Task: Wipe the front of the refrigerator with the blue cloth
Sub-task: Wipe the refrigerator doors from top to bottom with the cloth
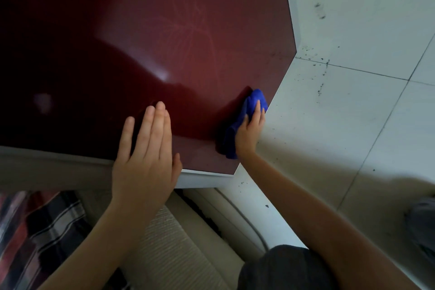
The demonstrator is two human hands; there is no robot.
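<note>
Cloth: blue cloth (255, 97), bunched, lies against the refrigerator front low on its right side, just inside the right edge; one end shows past the fingertips, the other trails out on the near-left side of the hand.
Right hand: right hand (250, 129) lies on top of the cloth and presses it to the door, fingers nearly straight along the bunch; cannot tell whether the thumb hooks a fold.
Refrigerator front: refrigerator door (164, 42), glossy dark red, with a faint pale leaf or flower pattern and a soft light reflection left of centre.
Door edge: white trim (292, 7) runs along the right and near sides of the red panel.
Left hand: left hand (146, 162) flat on the door near its near edge, fingers straight and close together, thumb out to the right, holding nothing.
Hand spacing: well apart, left hand to the left of the cloth.
Floor: pale floor tiles (353, 113) right of the door, scattered with dark specks (320, 10).
Near left: striped fabric (40, 226), red, black and white, blurred.
Near centre: beige ribbed surface (169, 247) below the door.
Near bottom: dark clothing (282, 268) under the right forearm.
</note>
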